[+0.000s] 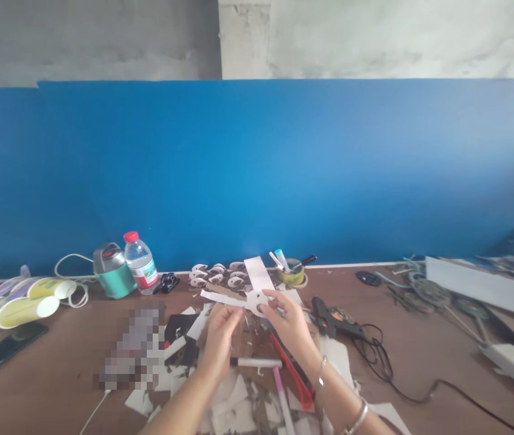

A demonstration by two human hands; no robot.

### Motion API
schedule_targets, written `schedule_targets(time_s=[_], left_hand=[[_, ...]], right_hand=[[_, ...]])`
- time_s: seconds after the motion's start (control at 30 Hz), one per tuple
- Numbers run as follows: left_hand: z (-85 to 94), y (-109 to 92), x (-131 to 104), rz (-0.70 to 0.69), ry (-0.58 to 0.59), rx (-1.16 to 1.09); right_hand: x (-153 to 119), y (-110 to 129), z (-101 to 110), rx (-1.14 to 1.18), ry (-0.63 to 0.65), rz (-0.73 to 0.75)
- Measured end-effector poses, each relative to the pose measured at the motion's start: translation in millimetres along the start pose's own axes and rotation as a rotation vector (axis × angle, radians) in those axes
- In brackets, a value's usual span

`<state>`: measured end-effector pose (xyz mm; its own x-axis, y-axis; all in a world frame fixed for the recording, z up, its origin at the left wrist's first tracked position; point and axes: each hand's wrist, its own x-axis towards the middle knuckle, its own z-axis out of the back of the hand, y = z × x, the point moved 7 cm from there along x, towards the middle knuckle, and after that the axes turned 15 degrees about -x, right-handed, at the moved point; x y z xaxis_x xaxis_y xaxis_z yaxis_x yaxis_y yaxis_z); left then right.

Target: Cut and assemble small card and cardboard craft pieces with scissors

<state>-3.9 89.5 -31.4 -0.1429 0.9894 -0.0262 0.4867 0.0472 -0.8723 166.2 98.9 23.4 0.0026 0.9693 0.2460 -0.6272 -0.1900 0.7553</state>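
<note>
Between both hands is a white paper cutout (253,299) with a rounded part, a small hole and a strip reaching left. My left hand (223,332) pinches its lower left edge. On the right side, the fingers of my right hand (288,320) are closed on the rounded part. A white paper strip (259,273) stands out just behind the cutout; whether it is joined to it I cannot tell. Below the hands lie a white marker (257,362), a pink-capped marker (283,399), a red-edged tool (296,374) and many paper scraps (234,405).
Several small white-and-dark pieces (216,275) sit behind the hands, beside a tape roll (292,277) holding pens. A hot glue gun (336,320) trails a black cord rightward. Leftward are a water bottle (141,263), a teal container (115,281) and paper cups (28,311).
</note>
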Motion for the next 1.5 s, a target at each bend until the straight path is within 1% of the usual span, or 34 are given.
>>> schedule_targets(time_s=[0.1, 0.3, 0.47, 0.7, 1.03, 1.3, 1.4, 1.5], left_hand=[[-3.2, 1.2, -2.1, 0.036, 0.023, -0.026], [-8.7, -3.2, -4.9, 0.039, 0.049, -0.028], [-6.3, -2.7, -5.1, 0.037, 0.029, -0.019], [-5.8, 0.1, -3.9, 0.052, 0.042, -0.028], [-7.7, -1.1, -5.0, 0.055, 0.051, -0.035], [-3.6, 6.8, -3.7, 0.097, 0.032, -0.047], [-4.5, 5.7, -4.7, 0.093, 0.039, -0.041], [-5.1, 2.6, -5.7, 0.075, 0.027, -0.034]], right_hand=[[-1.0, 1.7, -0.5, 0.052, -0.001, 0.017], [-1.3, -0.2, -3.4, 0.038, 0.001, 0.029], [-1.0, 1.0, -0.9, 0.024, -0.013, 0.033], [-1.2, 2.7, 0.6, 0.008, -0.024, 0.045], [-1.7, 5.7, 2.1, -0.049, 0.026, 0.023], [-0.6, 5.1, 0.3, -0.062, -0.013, 0.06], [-0.8, 4.1, -1.6, -0.07, -0.005, 0.068], [-1.6, 4.6, -1.3, -0.091, -0.028, 0.076]])
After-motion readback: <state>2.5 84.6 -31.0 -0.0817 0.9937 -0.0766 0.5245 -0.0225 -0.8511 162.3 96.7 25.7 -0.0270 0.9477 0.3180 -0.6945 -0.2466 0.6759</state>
